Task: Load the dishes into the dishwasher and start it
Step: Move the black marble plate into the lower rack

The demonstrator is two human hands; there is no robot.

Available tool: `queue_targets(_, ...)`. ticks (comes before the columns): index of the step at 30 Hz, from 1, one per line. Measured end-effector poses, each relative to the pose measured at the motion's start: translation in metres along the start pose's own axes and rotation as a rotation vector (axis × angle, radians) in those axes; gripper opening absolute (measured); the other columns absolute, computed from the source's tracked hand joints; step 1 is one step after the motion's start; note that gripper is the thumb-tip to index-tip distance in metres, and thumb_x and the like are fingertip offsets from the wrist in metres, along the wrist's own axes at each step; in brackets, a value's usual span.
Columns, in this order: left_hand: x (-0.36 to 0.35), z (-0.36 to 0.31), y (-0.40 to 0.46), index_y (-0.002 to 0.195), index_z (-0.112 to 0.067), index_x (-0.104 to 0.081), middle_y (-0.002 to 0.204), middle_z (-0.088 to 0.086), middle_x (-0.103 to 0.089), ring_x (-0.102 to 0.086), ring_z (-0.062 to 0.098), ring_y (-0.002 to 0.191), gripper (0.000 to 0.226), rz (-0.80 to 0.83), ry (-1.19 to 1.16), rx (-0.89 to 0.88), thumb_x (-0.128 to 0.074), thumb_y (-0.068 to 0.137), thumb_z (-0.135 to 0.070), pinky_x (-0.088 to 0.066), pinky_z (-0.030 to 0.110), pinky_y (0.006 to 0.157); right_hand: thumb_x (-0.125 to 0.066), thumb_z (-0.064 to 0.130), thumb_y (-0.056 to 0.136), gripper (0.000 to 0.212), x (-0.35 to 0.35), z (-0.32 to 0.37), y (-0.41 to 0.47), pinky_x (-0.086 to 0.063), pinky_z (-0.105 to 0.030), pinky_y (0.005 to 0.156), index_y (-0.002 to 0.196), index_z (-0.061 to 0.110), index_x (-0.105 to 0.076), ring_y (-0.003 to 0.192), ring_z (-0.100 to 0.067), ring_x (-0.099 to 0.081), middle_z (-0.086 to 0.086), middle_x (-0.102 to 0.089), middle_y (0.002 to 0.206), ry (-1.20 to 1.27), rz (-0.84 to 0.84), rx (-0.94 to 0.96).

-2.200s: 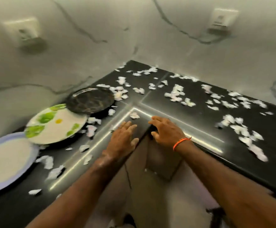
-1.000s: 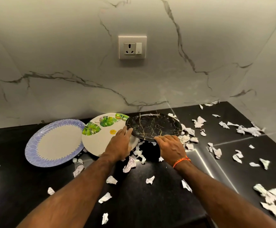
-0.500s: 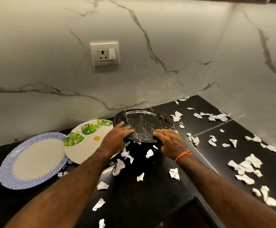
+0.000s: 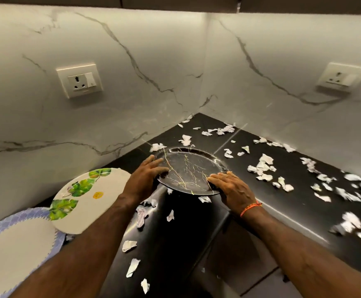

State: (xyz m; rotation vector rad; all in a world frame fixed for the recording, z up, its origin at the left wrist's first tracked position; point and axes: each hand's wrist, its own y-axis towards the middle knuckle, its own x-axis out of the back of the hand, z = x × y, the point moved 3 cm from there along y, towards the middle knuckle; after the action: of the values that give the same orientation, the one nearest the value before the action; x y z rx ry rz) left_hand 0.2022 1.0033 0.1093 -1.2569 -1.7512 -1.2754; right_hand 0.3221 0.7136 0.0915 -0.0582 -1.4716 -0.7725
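Black L-shaped countertop (image 4: 196, 233) set into a corner of white marble-veined wall (image 4: 132, 93). One wall socket (image 4: 79, 80) is on the left wall; a second socket (image 4: 343, 77) is on the right wall. Torn white paper scraps (image 4: 261, 165) lie scattered over the countertop, mostly right of centre and along the front edge.

Black plate (image 4: 189, 168), with gold veining, is positioned near the inner corner and is held at both sides. Its near edge appears raised off the surface; contact at the far edge cannot be determined.

Left hand (image 4: 143, 181): fingers on the left rim of the black plate, grasping it. Right hand (image 4: 232, 189): fingers curled over the near right rim, grasping it. An orange wrist thread (image 4: 250, 208) is on the right wrist.

Leaf-pattern plate (image 4: 89, 201) lies left of the left forearm. Its lower edge overlaps the blue-rimmed plate (image 4: 14, 254), which lies at the lower left and is cut off by the frame
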Motion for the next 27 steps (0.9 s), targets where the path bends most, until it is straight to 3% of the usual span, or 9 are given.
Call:
queue_targets(3, -0.015, -0.030, 0.012, 0.130, -0.027, -0.068, 0.146, 0.002, -0.057, -0.036, 0.028, 0.147, 0.049, 0.018, -0.075, -0.165, -0.073, 0.088, -0.003, -0.037, 0.046, 0.118, -0.038, 0.037, 0.097, 0.045, 0.026, -0.004, -0.041, -0.049, -0.050, 0.103, 0.122, 0.019, -0.069, 0.116, -0.024, -0.065, -0.002, -0.070, 0.124, -0.031, -0.044, -0.104)
queue_targets(5, -0.024, -0.058, 0.019, 0.127, -0.023, -0.071, 0.139, 0.001, -0.062, -0.045, 0.027, 0.141, 0.045, 0.030, -0.115, -0.259, -0.072, 0.087, 0.000, -0.036, 0.041, 0.118, -0.055, 0.024, 0.087, 0.033, 0.041, -0.008, -0.062, -0.053, -0.043, 0.097, 0.116, 0.020, -0.070, 0.110, -0.021, -0.067, 0.002, -0.071, 0.120, -0.053, -0.065, -0.170)
queue_targets(8, -0.046, -0.095, 0.030, 0.120, -0.020, -0.074, 0.129, -0.001, -0.070, -0.059, 0.022, 0.128, 0.040, 0.053, -0.154, -0.401, -0.071, 0.086, 0.001, -0.038, 0.041, 0.116, -0.077, 0.017, 0.071, 0.037, 0.059, -0.016, -0.100, -0.056, -0.033, 0.084, 0.108, 0.024, -0.072, 0.099, -0.020, -0.070, 0.006, -0.073, 0.113, -0.063, -0.078, -0.288)
queue_targets(12, -0.081, -0.162, 0.044, 0.116, -0.025, -0.073, 0.121, -0.007, -0.072, -0.064, 0.014, 0.118, 0.024, 0.141, -0.220, -0.611, -0.069, 0.093, -0.016, -0.047, 0.046, 0.106, -0.074, 0.015, 0.064, 0.041, 0.089, -0.030, -0.177, -0.058, -0.034, 0.078, 0.104, 0.023, -0.075, 0.092, -0.021, -0.072, 0.006, -0.075, 0.107, -0.075, -0.145, -0.464)
queue_targets(15, -0.092, -0.223, 0.044, 0.112, -0.024, -0.075, 0.117, -0.005, -0.074, -0.062, 0.016, 0.120, 0.025, 0.153, -0.237, -0.680, -0.069, 0.091, -0.012, -0.041, 0.054, 0.111, -0.078, 0.012, 0.064, 0.040, 0.114, -0.035, -0.233, -0.059, -0.031, 0.076, 0.103, 0.022, -0.076, 0.090, -0.020, -0.072, 0.005, -0.076, 0.104, -0.110, -0.199, -0.589)
queue_targets(20, -0.122, -0.318, 0.044, 0.116, -0.024, -0.074, 0.119, -0.004, -0.074, -0.063, 0.017, 0.120, 0.029, 0.186, -0.246, -0.859, -0.056, 0.094, -0.018, -0.041, 0.058, 0.110, -0.068, 0.016, 0.071, 0.038, 0.160, -0.033, -0.321, -0.056, -0.038, 0.088, 0.108, 0.019, -0.074, 0.099, -0.023, -0.069, 0.001, -0.074, 0.109, -0.197, -0.270, -0.760)
queue_targets(22, -0.134, -0.359, 0.038, 0.118, -0.025, -0.073, 0.120, -0.005, -0.073, -0.063, 0.015, 0.119, 0.028, 0.176, -0.231, -0.909, -0.067, 0.093, -0.015, -0.036, 0.057, 0.115, -0.058, 0.019, 0.072, 0.049, 0.179, -0.029, -0.360, -0.050, -0.040, 0.097, 0.119, 0.016, -0.069, 0.109, -0.028, -0.064, -0.004, -0.070, 0.118, -0.285, -0.347, -0.846)
queue_targets(24, -0.145, -0.410, 0.020, 0.118, -0.027, -0.073, 0.119, -0.005, -0.074, -0.067, 0.015, 0.115, 0.025, 0.186, -0.245, -0.970, -0.067, 0.094, -0.019, -0.041, 0.056, 0.112, -0.058, 0.015, 0.072, 0.067, 0.198, -0.027, -0.410, -0.041, -0.044, 0.109, 0.139, 0.008, -0.054, 0.127, -0.032, -0.053, -0.013, -0.059, 0.137, -0.247, -0.518, -1.064)
queue_targets(27, -0.155, -0.490, -0.018, 0.118, -0.032, -0.073, 0.112, -0.005, -0.076, -0.072, 0.021, 0.100, 0.036, 0.257, -0.284, -1.012, -0.048, 0.092, -0.033, -0.058, 0.041, 0.087, -0.054, 0.020, 0.081, 0.077, 0.222, -0.024, -0.480, -0.027, -0.038, 0.120, 0.152, 0.003, -0.032, 0.141, -0.026, -0.038, -0.015, -0.040, 0.154, 0.218, -1.002, -1.366)
